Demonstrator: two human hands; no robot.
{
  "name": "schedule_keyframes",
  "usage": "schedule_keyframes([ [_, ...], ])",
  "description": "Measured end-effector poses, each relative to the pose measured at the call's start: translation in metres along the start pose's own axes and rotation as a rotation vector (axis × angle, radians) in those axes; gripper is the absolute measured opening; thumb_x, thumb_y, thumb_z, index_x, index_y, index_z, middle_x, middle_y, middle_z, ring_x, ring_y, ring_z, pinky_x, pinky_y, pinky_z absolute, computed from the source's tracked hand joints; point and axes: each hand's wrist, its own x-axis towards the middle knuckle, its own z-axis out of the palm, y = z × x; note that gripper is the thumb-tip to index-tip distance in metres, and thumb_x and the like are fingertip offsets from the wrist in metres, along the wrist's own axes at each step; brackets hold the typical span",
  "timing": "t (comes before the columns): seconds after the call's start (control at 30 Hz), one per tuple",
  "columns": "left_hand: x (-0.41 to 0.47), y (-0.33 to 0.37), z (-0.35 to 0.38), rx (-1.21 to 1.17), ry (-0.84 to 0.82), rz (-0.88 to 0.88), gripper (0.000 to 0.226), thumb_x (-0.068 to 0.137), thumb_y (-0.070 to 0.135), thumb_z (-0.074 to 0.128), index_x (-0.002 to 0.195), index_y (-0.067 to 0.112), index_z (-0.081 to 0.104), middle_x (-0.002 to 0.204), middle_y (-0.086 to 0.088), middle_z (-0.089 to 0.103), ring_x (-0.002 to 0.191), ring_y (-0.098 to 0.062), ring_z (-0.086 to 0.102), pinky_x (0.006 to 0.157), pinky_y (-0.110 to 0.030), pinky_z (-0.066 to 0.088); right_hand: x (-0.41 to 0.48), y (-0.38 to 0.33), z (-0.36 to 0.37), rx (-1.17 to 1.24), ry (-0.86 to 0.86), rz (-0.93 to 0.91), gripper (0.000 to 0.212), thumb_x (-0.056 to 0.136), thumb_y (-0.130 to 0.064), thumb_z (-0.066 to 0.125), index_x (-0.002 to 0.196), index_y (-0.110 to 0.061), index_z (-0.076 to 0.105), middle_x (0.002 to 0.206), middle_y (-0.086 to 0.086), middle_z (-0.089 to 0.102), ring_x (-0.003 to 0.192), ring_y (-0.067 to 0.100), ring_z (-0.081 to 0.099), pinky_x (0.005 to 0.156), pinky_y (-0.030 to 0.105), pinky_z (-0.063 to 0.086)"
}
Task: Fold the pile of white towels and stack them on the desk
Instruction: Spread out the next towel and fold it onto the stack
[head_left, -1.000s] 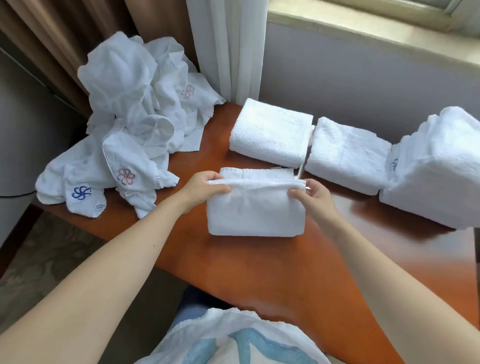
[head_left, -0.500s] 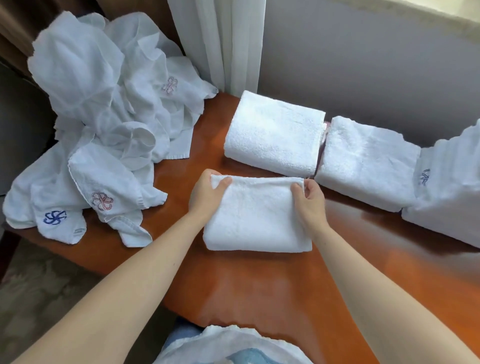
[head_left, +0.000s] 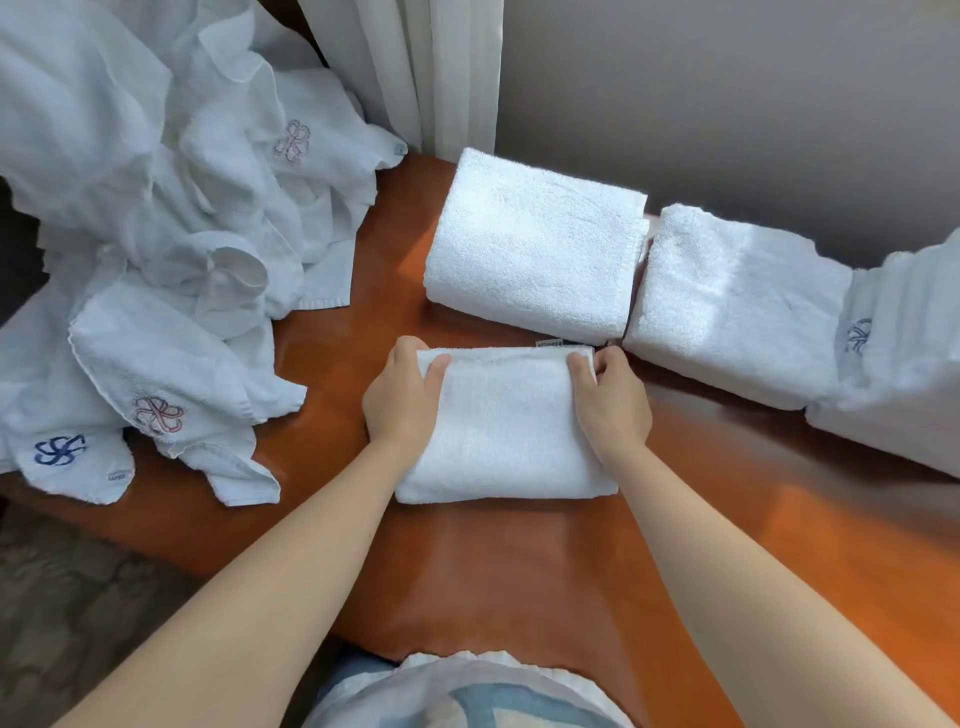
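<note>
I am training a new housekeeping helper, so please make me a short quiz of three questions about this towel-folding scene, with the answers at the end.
1. True or false: the left hand and the right hand each grip a far corner of the small folded towel lying on the desk.
2. Where is the unfolded pile? A) to the left of that towel B) to its right C) on the floor
3. Fill in: the emblem at the pile's near left end is stitched in ____ thread.
Key: 1 true; 2 A; 3 blue.
</note>
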Motion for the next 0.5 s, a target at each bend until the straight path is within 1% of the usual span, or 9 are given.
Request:
schedule_keyframes([
  [0.07,0.0,0.0,-0.003,-0.016,-0.012,-0.01,0.026,0.1,0.05,0.046,0.108,0.025,0.045,0.102,0.01,0.06,0.08,-0.015,0.059,0.061,-0.029,0.039,0.0,0.0,-0.004,0.052,-0.024,0.036,0.034,0.094,-0.052,0.05,0.09,-0.019,0.051,0.077,-0.008,0.059,0.078,0.018,0.056,0.064,0.034,0.035],
  [0.13,-0.002,0.0,-0.008,-0.048,-0.034,-0.032,0.029,0.099,0.051,0.048,0.115,0.027,0.044,0.107,0.011,0.059,0.087,-0.017,0.062,0.061,-0.028,0.038,-0.003,0.002,-0.01,0.114,-0.06,0.076,0.032,0.091,-0.055,0.051,0.089,-0.023,0.052,0.08,-0.011,0.06,0.079,0.012,0.058,0.062,0.033,0.035],
  [0.17,-0.004,0.0,-0.01,-0.074,-0.048,-0.049,0.035,0.098,0.051,0.049,0.122,0.027,0.042,0.114,0.01,0.059,0.095,-0.018,0.063,0.064,-0.028,0.039,-0.005,0.005,-0.013,0.137,-0.085,0.083,0.032,0.09,-0.057,0.05,0.09,-0.026,0.053,0.083,-0.012,0.061,0.08,0.01,0.058,0.063,0.032,0.037],
  [0.23,-0.009,-0.001,-0.016,-0.145,-0.083,-0.102,0.048,0.097,0.049,0.053,0.135,0.026,0.035,0.133,0.005,0.055,0.111,-0.02,0.06,0.071,-0.03,0.043,-0.01,0.01,-0.017,0.177,-0.128,0.081,0.031,0.089,-0.057,0.051,0.098,-0.027,0.056,0.09,-0.016,0.06,0.087,0.008,0.057,0.071,0.033,0.041],
  [0.27,-0.013,-0.002,-0.02,-0.179,-0.1,-0.132,0.054,0.096,0.048,0.055,0.139,0.025,0.032,0.137,0.005,0.053,0.114,-0.02,0.059,0.073,-0.031,0.045,-0.013,0.013,-0.018,0.2,-0.137,0.076,0.031,0.089,-0.054,0.054,0.102,-0.026,0.056,0.094,-0.018,0.059,0.091,0.007,0.057,0.074,0.032,0.041],
  [0.33,-0.021,-0.004,-0.026,-0.22,-0.129,-0.183,0.061,0.095,0.046,0.058,0.143,0.024,0.028,0.129,0.006,0.054,0.108,-0.021,0.06,0.074,-0.033,0.046,-0.02,0.019,-0.021,0.242,-0.149,0.073,0.037,0.09,-0.049,0.059,0.114,-0.022,0.057,0.099,-0.018,0.056,0.092,0.005,0.055,0.077,0.031,0.04],
  [0.4,-0.033,-0.007,-0.031,-0.238,-0.154,-0.219,0.065,0.094,0.044,0.06,0.145,0.022,0.027,0.121,0.005,0.056,0.103,-0.02,0.061,0.075,-0.035,0.048,-0.031,0.026,-0.024,0.251,-0.171,0.078,0.043,0.089,-0.046,0.061,0.122,-0.019,0.055,0.103,-0.014,0.058,0.092,0.007,0.056,0.08,0.031,0.042],
  [0.5,-0.059,-0.013,-0.034,-0.28,-0.178,-0.259,0.07,0.093,0.044,0.062,0.147,0.02,0.024,0.122,0.002,0.056,0.103,-0.022,0.061,0.079,-0.037,0.051,-0.051,0.037,-0.029,0.217,-0.198,0.059,0.051,0.088,-0.049,0.061,0.129,-0.022,0.05,0.099,-0.011,0.06,0.089,0.006,0.059,0.074,0.033,0.045],
])
